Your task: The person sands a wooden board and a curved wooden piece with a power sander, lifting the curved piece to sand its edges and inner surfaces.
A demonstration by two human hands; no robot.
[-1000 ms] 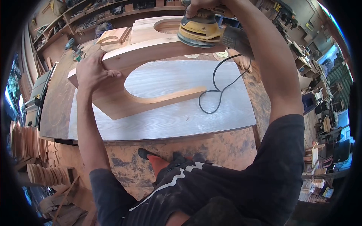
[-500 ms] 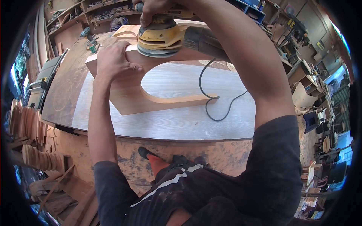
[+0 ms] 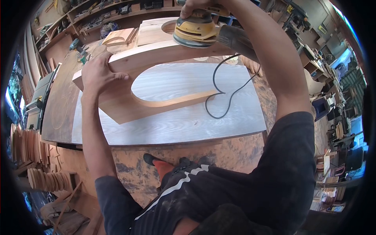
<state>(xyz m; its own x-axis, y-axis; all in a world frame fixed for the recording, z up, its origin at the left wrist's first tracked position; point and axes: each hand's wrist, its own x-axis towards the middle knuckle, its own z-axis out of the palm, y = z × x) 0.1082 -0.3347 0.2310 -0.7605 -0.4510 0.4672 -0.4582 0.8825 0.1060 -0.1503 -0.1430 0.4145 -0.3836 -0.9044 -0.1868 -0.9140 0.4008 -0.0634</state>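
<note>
A curved wooden piece [image 3: 117,102] with a large rounded cutout stands on edge on a table with a pale wood-grain top [image 3: 172,131]. My left hand [image 3: 100,73] grips its left end, fingers over the top edge and thumb on the near face. My right hand [image 3: 194,7], partly cut off by the upper frame edge, is closed round the top of a yellow and black sander [image 3: 196,29]. The sander's grey pad rests on the upper edge of the wood. A dark hose [image 3: 236,38] runs from the sander's right side beneath my right forearm.
A dark cable [image 3: 214,115] loops over the tabletop on the right. Further back lie other cut wooden pieces [image 3: 150,32] and a green drill [image 3: 81,55]. Shelves with tools line the back. Stacked wooden parts [image 3: 47,179] are at the lower left.
The sander and my right hand have moved right along the wood's top edge, uncovering more of that edge. My left hand still grips the left end. The view has shifted slightly.
</note>
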